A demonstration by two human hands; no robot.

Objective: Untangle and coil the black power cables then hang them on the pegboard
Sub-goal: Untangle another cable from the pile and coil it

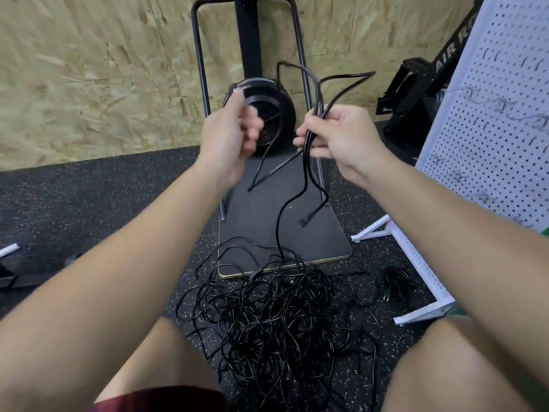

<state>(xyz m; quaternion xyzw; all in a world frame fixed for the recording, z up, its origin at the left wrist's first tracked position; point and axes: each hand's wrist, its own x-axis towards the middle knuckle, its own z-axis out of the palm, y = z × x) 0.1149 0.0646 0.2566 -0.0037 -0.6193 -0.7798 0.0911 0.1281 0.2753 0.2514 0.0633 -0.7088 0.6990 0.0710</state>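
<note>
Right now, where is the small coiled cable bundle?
In the head view the small coiled bundle lies on the floor at lower right, between the tangled cable pile and the white pegboard's foot.

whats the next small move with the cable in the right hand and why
Probably bring the left hand over to take the strand hanging below the right hand and lay another loop into that grip. The right hand already pinches a few loops of black cable, yet one strand still trails down into the tangled pile on the floor, so the coil isn't finished.
</note>
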